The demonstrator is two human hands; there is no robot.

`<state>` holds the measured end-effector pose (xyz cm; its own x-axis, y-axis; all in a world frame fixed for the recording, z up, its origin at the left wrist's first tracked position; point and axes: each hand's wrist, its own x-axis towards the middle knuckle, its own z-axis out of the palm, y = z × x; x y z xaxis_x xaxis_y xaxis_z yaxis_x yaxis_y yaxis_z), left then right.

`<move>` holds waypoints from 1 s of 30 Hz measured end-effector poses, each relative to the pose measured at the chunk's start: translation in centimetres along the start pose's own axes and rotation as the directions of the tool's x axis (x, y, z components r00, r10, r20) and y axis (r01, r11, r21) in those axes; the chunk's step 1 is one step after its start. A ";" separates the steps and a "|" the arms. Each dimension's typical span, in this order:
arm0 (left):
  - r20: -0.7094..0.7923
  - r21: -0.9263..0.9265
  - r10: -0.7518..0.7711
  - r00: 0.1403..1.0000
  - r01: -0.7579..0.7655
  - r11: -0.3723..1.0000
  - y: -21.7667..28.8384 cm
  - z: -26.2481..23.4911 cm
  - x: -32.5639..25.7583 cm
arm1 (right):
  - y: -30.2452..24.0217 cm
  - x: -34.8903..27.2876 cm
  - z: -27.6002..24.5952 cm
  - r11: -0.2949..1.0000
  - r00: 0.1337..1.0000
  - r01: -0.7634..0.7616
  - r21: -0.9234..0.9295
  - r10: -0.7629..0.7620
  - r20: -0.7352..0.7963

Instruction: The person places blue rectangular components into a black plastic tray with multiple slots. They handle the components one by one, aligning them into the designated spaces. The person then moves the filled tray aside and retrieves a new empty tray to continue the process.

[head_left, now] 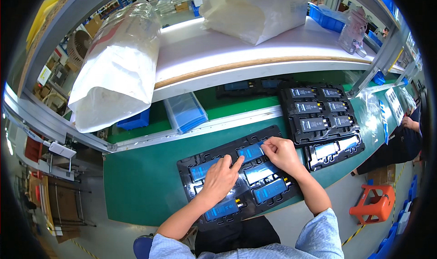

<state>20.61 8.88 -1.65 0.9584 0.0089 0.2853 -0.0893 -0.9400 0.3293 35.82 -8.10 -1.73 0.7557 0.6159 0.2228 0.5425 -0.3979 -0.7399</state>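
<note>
A black plastic tray [273, 132] lies on the green table in front of me, its pockets holding flat blue battery packs. My right hand [282, 155] is closed in a pinch at the right end of the far-right battery pack [251, 152]; whatever its fingertips grip is too small to tell. Fingers stretched out, my left hand [221, 179] rests over the tray, its index fingertip by that pack's left edge. Beside it is the far-left pack [200, 171]. Nearer me sit a right pack [271, 190] and a left pack [221, 210], both with yellow-tipped connectors.
Stacked black trays [291, 130] with dark battery packs stand at the right, beside another tray [312, 161]. Clear bluish plastic sleeves [185, 113] lie behind. A white shelf [200, 49] carries large bags. An orange stool [374, 204] and another person's hand [411, 123] are at right.
</note>
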 end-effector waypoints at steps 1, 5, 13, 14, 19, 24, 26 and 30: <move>0.003 -0.004 0.003 1.000 -0.003 1.000 0.1 -0.1 0.1 | -0.1 -0.1 -0.1 0.998 0.999 0.042 -0.047 -0.042 -0.016; 0.021 -0.001 0.001 1.000 0.000 1.000 0.2 -0.1 -0.1 | -2.0 -1.0 -0.6 0.852 0.959 0.099 -0.514 -0.220 -0.180; -0.148 -0.222 -0.067 0.987 0.032 0.975 2.6 -3.5 -1.4 | -3.4 -8.9 -2.9 0.981 0.983 0.147 0.127 -0.131 -0.127; -0.189 -0.277 -0.065 0.980 0.010 0.961 3.9 -4.6 -2.0 | -4.5 -10.9 -2.5 0.952 0.998 -0.011 0.305 -0.008 0.063; -0.110 -0.566 0.015 0.994 -0.075 0.821 9.1 -6.1 -8.8 | -6.7 -17.5 0.4 0.786 0.912 -0.166 0.596 -0.107 0.396; 0.269 -0.792 -0.165 0.949 0.315 0.522 9.7 -6.1 -17.1 | -7.8 -20.8 -0.9 0.839 0.878 -0.088 0.536 -0.189 0.439; 0.468 -0.794 -0.123 0.875 0.477 0.377 7.6 -4.3 -20.8 | -7.0 -21.9 -0.2 0.827 0.882 -0.174 0.534 -0.110 0.457; 0.567 -0.788 -0.186 0.803 0.594 0.161 4.1 0.2 -27.7 | -4.6 -23.9 3.2 0.926 0.856 -0.091 0.366 -0.115 0.504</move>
<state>-6.28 4.69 -8.37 0.9395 -0.0114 -0.3423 0.3411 0.1232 0.9319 14.07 -18.81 -5.66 0.3997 0.9156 -0.0440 0.2997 -0.1759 -0.9377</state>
